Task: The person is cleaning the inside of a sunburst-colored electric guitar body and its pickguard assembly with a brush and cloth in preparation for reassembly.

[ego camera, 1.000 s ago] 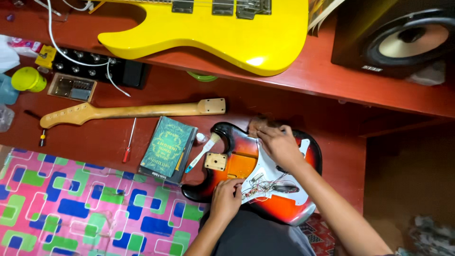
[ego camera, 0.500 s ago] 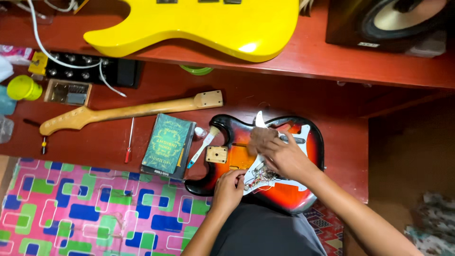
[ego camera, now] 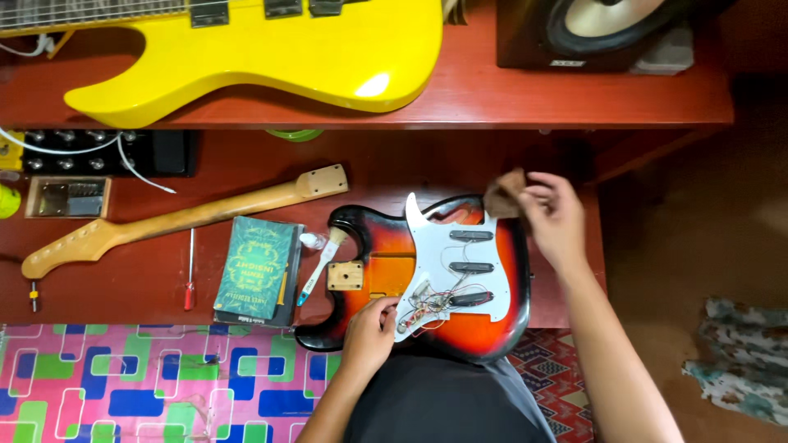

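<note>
A sunburst guitar body point(ego camera: 386, 258) with no neck lies on the red floor in front of me, its white pickguard point(ego camera: 455, 275) lifted with loose wires showing at its lower left corner. My left hand point(ego camera: 369, 335) rests on the body's lower edge, fingers at the wires. My right hand point(ego camera: 554, 215) is raised beside the body's upper right edge and pinches a small brown cloth point(ego camera: 502, 195).
A detached wooden guitar neck point(ego camera: 180, 220), a red screwdriver point(ego camera: 190, 271), a green book point(ego camera: 258, 269) and a small brush point(ego camera: 322, 264) lie to the left. A yellow guitar point(ego camera: 263, 49) and a speaker point(ego camera: 603, 29) sit on the red shelf. A patterned mat point(ego camera: 123, 385) is at lower left.
My right hand has lifted off the pickguard and moved up and right with the brown cloth. The left hand stays at the lower edge. The view has shifted.
</note>
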